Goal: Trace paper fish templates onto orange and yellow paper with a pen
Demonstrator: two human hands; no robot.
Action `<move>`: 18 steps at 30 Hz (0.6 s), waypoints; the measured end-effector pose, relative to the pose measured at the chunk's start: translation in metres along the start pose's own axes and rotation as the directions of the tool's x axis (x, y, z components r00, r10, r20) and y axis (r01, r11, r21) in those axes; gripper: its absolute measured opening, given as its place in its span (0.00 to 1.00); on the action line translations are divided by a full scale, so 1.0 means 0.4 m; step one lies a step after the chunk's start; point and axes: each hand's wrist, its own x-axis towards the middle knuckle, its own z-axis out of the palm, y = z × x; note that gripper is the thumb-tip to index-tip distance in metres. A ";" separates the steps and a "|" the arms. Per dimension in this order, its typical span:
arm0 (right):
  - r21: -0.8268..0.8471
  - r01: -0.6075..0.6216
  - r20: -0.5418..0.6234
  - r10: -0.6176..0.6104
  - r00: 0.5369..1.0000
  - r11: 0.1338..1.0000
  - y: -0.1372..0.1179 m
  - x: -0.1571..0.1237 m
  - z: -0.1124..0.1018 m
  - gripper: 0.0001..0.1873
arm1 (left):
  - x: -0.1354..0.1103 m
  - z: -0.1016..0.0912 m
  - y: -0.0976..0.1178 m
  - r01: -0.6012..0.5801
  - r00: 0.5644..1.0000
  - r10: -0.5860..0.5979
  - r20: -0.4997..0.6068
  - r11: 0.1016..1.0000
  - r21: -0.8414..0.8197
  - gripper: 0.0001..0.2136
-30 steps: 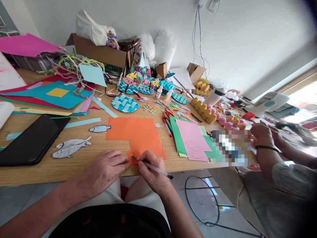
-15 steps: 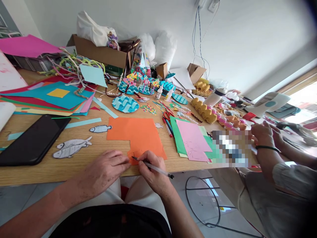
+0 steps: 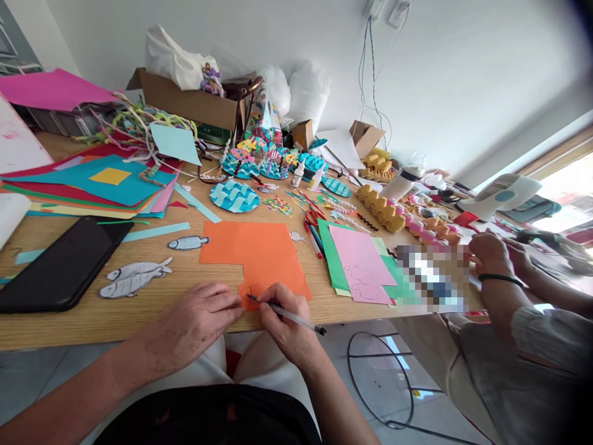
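Note:
My right hand (image 3: 288, 318) is closed around a pen (image 3: 296, 317), its tip on the lower left part of an orange sheet of paper (image 3: 259, 244). A small rounded outline is drawn there in dark ink. My left hand (image 3: 197, 321) lies flat, its fingertips at the sheet's lower left edge. Paper fish cut-outs lie left of the orange sheet: a bluish one (image 3: 188, 243) touching or close to its edge, and a larger grey-white pair (image 3: 135, 277) nearer the phone. A tiny paper fish (image 3: 297, 236) sits off the sheet's right side.
A black phone (image 3: 62, 262) lies at the left. Right of the orange sheet are red-handled scissors (image 3: 314, 216), markers and stacked green and pink paper (image 3: 361, 262). Glue bottles (image 3: 299, 174) and a woven blue disc (image 3: 235, 196) stand behind. A co-worker's hands (image 3: 493, 253) are at the far right.
The pen tip has shifted very slightly along the drawn outline on the orange paper. My left hand stays in place, and the view has tilted a touch.

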 end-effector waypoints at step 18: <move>-0.003 -0.014 0.002 0.014 1.000 1.000 -0.002 -0.001 0.000 0.05 | 0.003 -0.006 0.005 -0.005 1.000 0.006 -0.016 0.999 0.044 0.15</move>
